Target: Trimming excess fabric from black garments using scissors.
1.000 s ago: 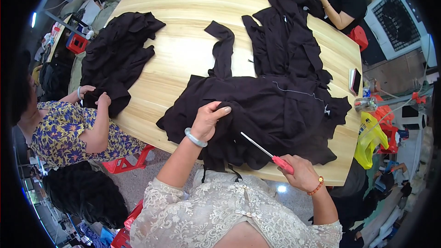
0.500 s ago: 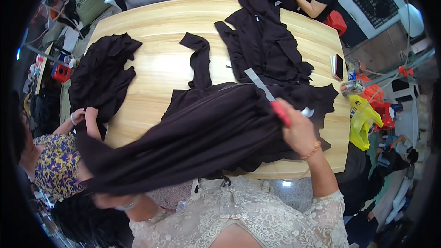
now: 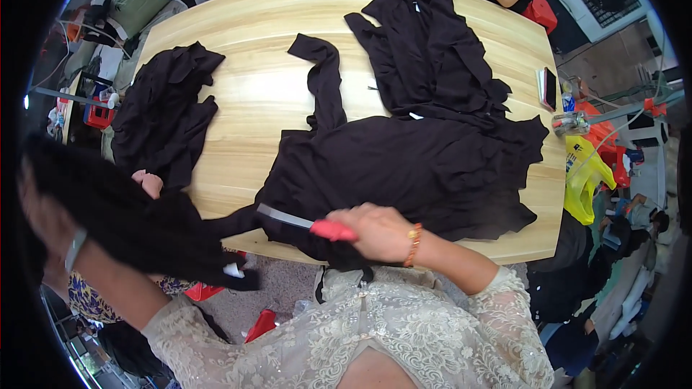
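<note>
At the far left my left hand (image 3: 45, 205), smeared by motion, grips a black garment (image 3: 148, 227) that is lifted off the table and hangs with a white tag near its lower end. My right hand (image 3: 378, 233) is closed around the red handle of a tool with a flat metal blade (image 3: 288, 216); its exact kind I cannot make out. The blade points left, just above the near edge of a black garment pile (image 3: 404, 162) on the table. Behind that pile lies a narrow black cloth strip (image 3: 328, 86).
The wooden table (image 3: 252, 21) also bears black garments (image 3: 432, 50) at the back right and a black heap (image 3: 166, 108) at the left, beside a co-worker's hand (image 3: 149, 184). A phone (image 3: 549, 90) lies at the right edge. A yellow bag (image 3: 587, 180) hangs beyond it.
My left hand has swung the garment off the pile to the far left. My right hand has come down and left with the tool, whose blade now points left.
</note>
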Demonstrator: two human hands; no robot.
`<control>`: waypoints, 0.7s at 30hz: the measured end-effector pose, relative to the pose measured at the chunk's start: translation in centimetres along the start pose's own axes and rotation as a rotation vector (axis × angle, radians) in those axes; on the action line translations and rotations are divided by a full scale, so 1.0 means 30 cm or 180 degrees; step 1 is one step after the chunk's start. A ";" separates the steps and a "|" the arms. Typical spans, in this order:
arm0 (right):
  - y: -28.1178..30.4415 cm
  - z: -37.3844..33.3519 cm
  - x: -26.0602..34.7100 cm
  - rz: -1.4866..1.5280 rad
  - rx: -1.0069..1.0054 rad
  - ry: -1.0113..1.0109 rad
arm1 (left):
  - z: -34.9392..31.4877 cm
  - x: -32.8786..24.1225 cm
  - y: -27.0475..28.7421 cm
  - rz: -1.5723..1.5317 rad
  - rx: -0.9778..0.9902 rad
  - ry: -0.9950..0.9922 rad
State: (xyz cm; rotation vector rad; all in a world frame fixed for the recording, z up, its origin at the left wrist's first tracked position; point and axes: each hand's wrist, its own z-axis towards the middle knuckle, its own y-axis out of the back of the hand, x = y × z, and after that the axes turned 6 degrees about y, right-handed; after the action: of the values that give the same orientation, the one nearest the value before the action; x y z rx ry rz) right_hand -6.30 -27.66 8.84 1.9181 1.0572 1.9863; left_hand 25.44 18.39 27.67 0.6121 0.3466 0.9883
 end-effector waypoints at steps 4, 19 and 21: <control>0.093 -0.084 -0.131 -0.0808 -0.1491 -0.0493 | 0.094 -0.255 -0.314 -0.0304 0.0601 0.0275; -0.295 -0.195 -0.132 -0.0203 -0.0763 -0.1340 | -0.752 -0.904 -0.548 -0.2811 0.3415 0.2479; -0.368 -0.151 -0.213 -0.0044 -0.0841 -0.1261 | -0.743 -0.939 -0.503 -0.2895 0.3115 0.2633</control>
State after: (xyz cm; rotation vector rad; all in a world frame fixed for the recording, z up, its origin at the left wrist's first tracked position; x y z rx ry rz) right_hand -13.29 -24.95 -2.44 2.0282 0.6670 1.5511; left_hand 9.10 -4.67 0.86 0.7601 1.7348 0.0639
